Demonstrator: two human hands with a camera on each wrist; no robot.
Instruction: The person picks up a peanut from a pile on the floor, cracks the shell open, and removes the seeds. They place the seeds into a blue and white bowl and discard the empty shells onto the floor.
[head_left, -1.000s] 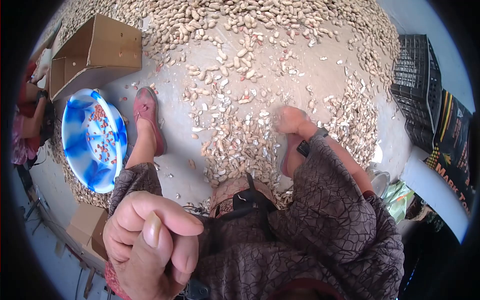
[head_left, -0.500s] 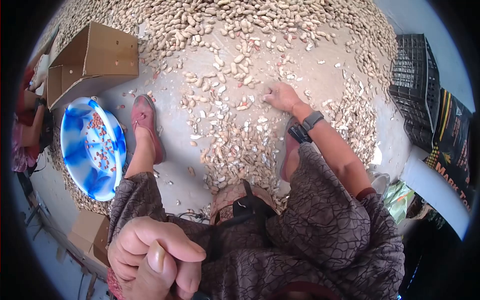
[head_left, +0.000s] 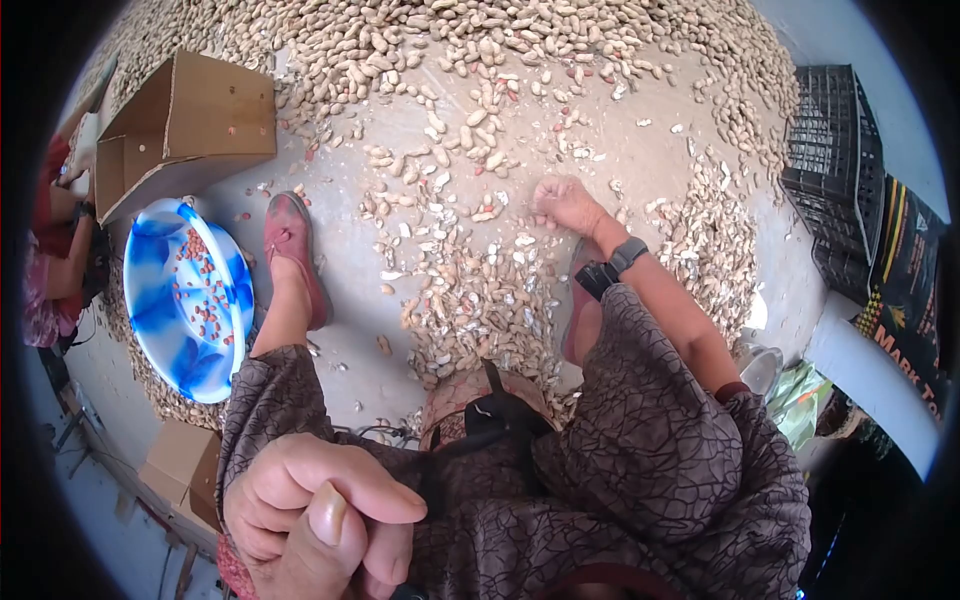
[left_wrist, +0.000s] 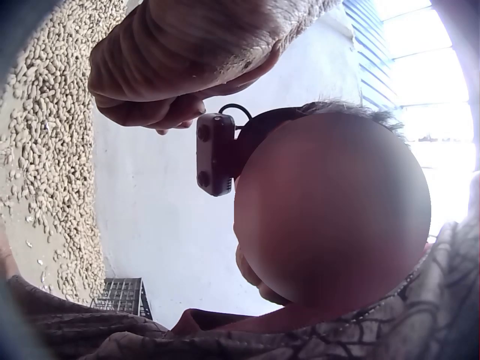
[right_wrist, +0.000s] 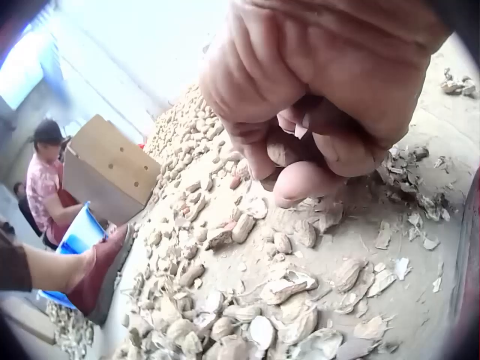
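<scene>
My right hand point(head_left: 570, 205) is low over the floor beside the right shoe, among scattered peanuts and broken shells point(head_left: 480, 290). In the right wrist view, its curled fingers hold a brown peanut point(right_wrist: 283, 150), partly covered by the fingertips. Loose shells point(right_wrist: 289, 285) lie just below that hand. My left hand point(head_left: 320, 510) is raised close to the head camera above the lap, fingers curled and thumb against the index finger. The left wrist view shows the same curled hand point(left_wrist: 187, 60) from its side, with nothing visible in it; the inside of the palm is hidden.
A blue and white basin point(head_left: 160, 300) with some red kernels stands left of the left shoe point(head_left: 292, 240), near a cardboard box point(head_left: 220, 110). A big peanut heap point(head_left: 450, 30) spreads along the far side. Black crates point(head_left: 830, 150) stand at right. Another person point(right_wrist: 56, 180) sits beyond the basin.
My right hand has moved forward from beside the right shoe, and its wrist has turned. The left hand stays curled above the lap. The head view has shifted slightly.
</scene>
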